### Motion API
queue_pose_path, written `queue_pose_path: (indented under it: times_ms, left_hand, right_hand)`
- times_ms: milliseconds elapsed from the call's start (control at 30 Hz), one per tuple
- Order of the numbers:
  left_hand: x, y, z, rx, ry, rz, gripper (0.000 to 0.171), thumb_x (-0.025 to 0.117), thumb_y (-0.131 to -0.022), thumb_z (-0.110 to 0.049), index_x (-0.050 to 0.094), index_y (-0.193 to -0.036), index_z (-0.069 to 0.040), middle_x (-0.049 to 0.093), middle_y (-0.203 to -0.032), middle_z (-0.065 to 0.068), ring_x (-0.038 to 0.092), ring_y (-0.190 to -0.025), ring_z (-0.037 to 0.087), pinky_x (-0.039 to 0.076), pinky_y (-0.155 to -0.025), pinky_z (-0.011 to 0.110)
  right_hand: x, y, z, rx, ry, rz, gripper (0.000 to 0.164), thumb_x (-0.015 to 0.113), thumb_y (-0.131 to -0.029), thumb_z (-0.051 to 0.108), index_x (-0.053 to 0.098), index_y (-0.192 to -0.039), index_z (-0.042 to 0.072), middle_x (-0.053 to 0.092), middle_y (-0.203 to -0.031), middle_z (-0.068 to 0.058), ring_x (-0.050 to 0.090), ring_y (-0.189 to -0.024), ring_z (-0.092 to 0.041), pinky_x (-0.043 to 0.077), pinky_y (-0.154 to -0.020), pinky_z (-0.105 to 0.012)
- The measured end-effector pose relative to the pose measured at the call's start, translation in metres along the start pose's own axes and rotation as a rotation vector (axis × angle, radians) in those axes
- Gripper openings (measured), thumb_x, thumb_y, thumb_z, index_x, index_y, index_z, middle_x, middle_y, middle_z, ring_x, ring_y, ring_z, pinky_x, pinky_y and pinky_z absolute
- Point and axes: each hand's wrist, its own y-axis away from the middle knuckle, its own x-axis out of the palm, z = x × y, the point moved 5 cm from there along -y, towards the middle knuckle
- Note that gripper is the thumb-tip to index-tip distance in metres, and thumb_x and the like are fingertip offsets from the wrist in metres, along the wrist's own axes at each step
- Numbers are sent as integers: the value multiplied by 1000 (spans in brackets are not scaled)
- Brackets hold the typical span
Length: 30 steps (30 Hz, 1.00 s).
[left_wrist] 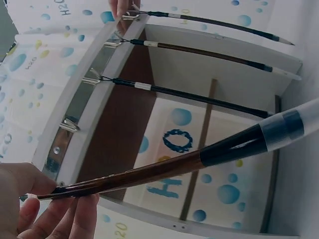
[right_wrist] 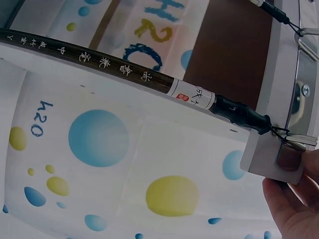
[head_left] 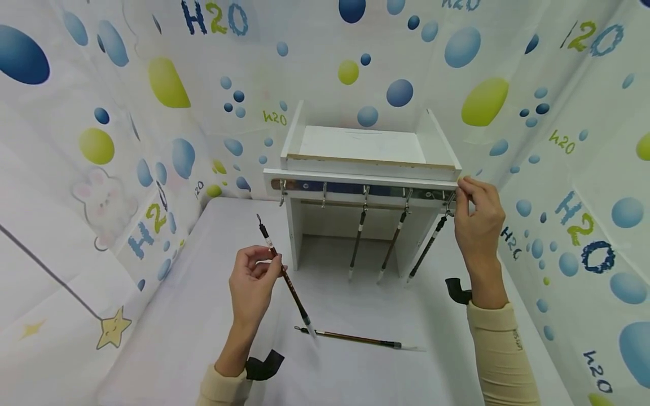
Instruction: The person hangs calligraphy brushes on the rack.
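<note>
My left hand (head_left: 256,279) pinches a calligraphy brush (head_left: 291,287) with a dark brown handle between thumb and fingers. The brush slants, hanging loop up and pale bristles down, its tip overlapping the loop end of another brush (head_left: 355,338) lying on the table. With my right hand (head_left: 479,220) I grip the right end of the white hook rail (right_wrist: 274,154) on a small white rack. Three brushes hang bristles down from its hooks: one near the middle (head_left: 358,239), a second (head_left: 393,248) beside it, and a third (head_left: 429,248) close to my right hand.
Two bare metal hooks (head_left: 324,194) are on the rail's left part. Atop the white rack (head_left: 294,135) is a shallow open tray. White cloth covers the table (head_left: 203,316), and a printed curtain (head_left: 304,73) with coloured dots surrounds it.
</note>
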Motion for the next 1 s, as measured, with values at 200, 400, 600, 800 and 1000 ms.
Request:
queue_pose_path:
  times_ms: [200, 400, 600, 800, 1000]
  left_hand:
    - [11, -12, -15, 84, -27, 25, 29, 71, -90, -2, 59, -117, 1, 69, -100, 14, 70, -73, 6, 55, -65, 16]
    - [31, -20, -24, 163, -106, 77, 26, 72, -91, -7, 63, -115, -3, 72, -101, 11, 68, -75, 9, 52, -66, 16]
    - [51, -19, -20, 155, -143, 139, 24, 73, -92, -13, 66, -114, -8, 71, -100, 7, 69, -80, 17, 51, -70, 18]
    - [63, -14, -11, 143, -208, 184, 23, 73, -91, -13, 66, -112, -8, 71, -100, 5, 68, -82, 16, 52, -70, 20]
    - [68, -11, -5, 165, -253, 206, 23, 72, -92, -12, 66, -113, -6, 72, -101, 6, 69, -83, 17, 53, -69, 21]
  right_hand:
    - [0, -1, -1, -10, 1, -4, 20, 62, -97, 0, 70, -113, -10, 66, -117, -25, 67, -111, -36, 40, -94, -2]
    - [1, -1, -3, -11, 6, -8, 20, 62, -96, -2, 70, -113, -10, 65, -117, -26, 67, -111, -37, 40, -95, -2]
    - [1, 1, -1, -12, -3, 12, 21, 61, -98, 4, 70, -115, -6, 66, -119, -22, 66, -112, -34, 42, -96, -5]
    - [1, 2, -2, -19, 16, 31, 25, 58, -101, 8, 69, -117, -7, 65, -121, -23, 66, -114, -32, 42, -97, -6]
    - [0, 1, -2, -15, 25, 26, 24, 59, -100, 8, 69, -117, -6, 65, -120, -21, 67, -113, -33, 45, -98, -9]
